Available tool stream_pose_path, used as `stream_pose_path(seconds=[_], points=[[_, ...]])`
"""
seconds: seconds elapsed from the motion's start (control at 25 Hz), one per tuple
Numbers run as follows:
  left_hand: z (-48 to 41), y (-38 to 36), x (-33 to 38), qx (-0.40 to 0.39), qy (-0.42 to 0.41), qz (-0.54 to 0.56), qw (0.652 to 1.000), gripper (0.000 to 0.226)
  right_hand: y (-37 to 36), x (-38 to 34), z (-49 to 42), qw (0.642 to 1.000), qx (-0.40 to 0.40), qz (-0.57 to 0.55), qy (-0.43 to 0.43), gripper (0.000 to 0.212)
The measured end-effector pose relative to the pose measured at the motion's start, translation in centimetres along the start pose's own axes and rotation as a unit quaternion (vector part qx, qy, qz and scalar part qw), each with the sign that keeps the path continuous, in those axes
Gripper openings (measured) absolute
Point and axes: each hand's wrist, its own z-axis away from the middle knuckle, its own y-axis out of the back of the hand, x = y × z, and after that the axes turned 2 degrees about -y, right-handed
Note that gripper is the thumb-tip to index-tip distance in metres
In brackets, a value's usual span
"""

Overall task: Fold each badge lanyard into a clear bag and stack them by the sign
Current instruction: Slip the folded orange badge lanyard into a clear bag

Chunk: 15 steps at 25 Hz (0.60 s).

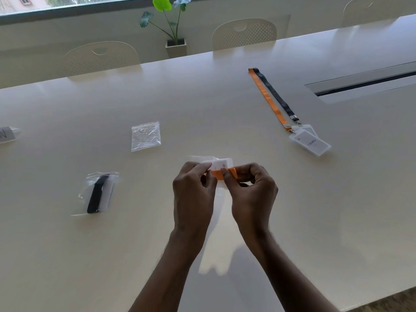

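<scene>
Pinching a folded orange lanyard (221, 174) with its badge at table centre: left hand (194, 190) and right hand (253, 192), fingertips pressed on it, a clear bag (200, 159) behind. Risk: slick ribbon springs open, snagging the thin film mouth. Finished bag (99, 193) at 9 o'clock; sign (7, 134) at far 9.

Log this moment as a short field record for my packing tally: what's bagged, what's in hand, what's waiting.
in hand: folded orange lanyard with badge, pinched between left hand and right hand, a clear bag at it
bagged: black lanyard in clear bag, lying on the table, not by the sign
waiting: orange lanyard and black lanyard, laid out flat, their badges overlapping
spare: empty clear bag
sign: partly visible at left edge; nothing stacked beside it
</scene>
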Motion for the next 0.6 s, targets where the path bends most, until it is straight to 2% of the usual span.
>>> stream_pose_path(seconds=[0.16, 0.32, 0.6], points=[[0.3, 0.1, 0.9, 0.008, 0.01, 0.024, 1.0, 0.021, -0.5, 0.5, 0.2, 1.0, -0.011, -0.013, -0.022, 0.023], [0.4, 0.3, 1.6, 0.014, 0.021, 0.037, 0.999, 0.021, -0.9, 1.1, 0.3, 0.999, -0.007, 0.029, -0.015, 0.03], [0.4, 0.5, 1.5, 0.023, 0.075, 0.062, 0.995, 0.019, -0.5, 1.8, 0.1, 0.985, -0.066, 0.144, 0.065, 0.013]])
